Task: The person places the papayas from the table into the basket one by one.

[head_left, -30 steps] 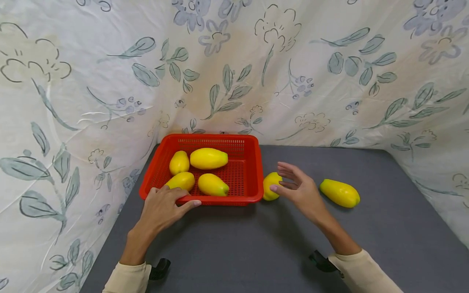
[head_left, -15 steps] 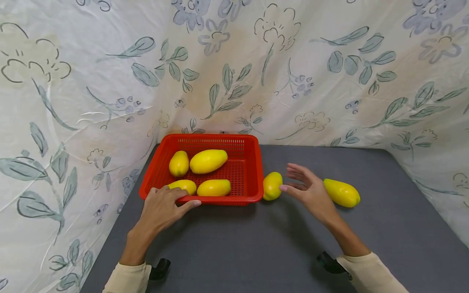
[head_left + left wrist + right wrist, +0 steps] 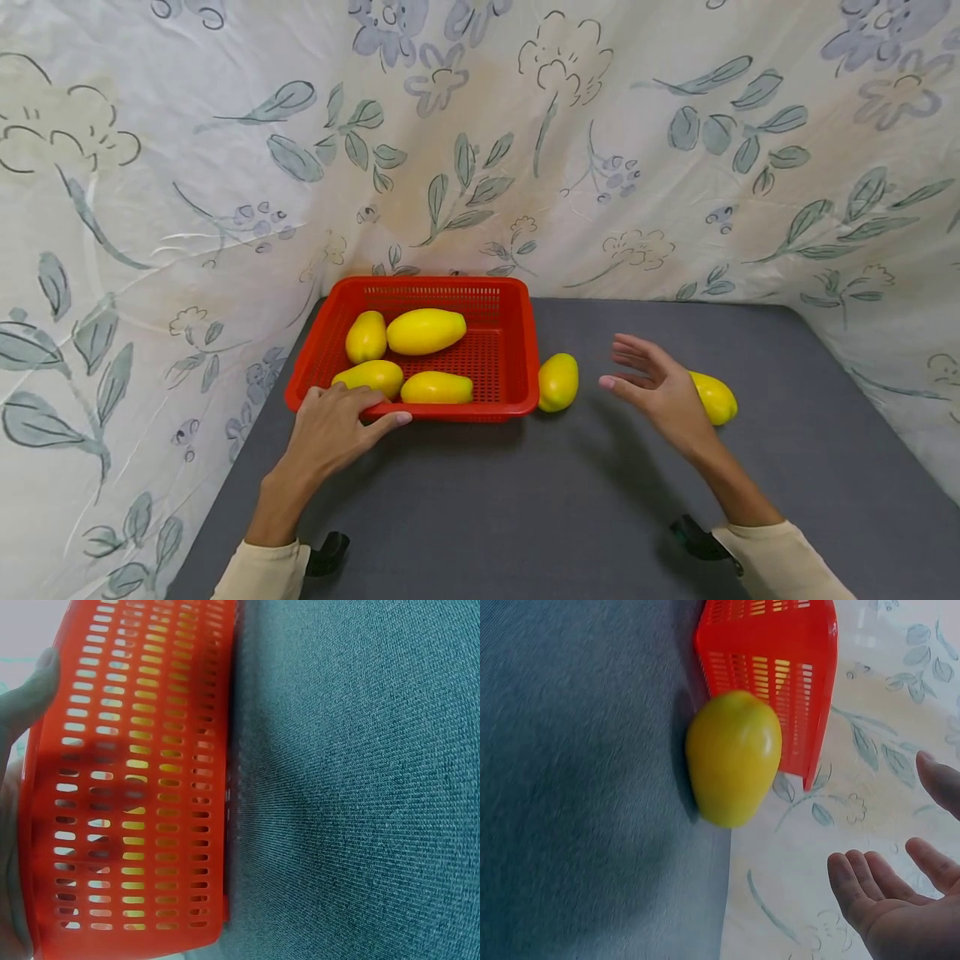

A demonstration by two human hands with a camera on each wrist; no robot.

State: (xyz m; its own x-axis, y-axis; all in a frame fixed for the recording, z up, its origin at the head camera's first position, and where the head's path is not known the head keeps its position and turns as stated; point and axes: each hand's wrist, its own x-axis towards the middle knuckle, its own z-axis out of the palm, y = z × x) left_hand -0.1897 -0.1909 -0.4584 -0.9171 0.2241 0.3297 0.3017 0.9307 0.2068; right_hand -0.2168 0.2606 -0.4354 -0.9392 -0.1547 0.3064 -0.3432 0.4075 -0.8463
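While our left grip (image 3: 332, 427) clasps the red basket (image 3: 465, 411) at its near rim and our empty right grip (image 3: 662, 393), thumb parted from fingers, hangs between the basket-side fruit (image 3: 558, 383) and the half-covered farther fruit (image 3: 718, 402) on the tabletop (image 3: 487, 517), we'd best cup one squarely round its middle.

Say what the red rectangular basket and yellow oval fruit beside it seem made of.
The red rectangular basket looks like moulded plastic, faintly glossy: even colour, regular slots. The yellow oval fruit is smooth and shiny, showing a highlight; real skin or plastic imitation stays open.
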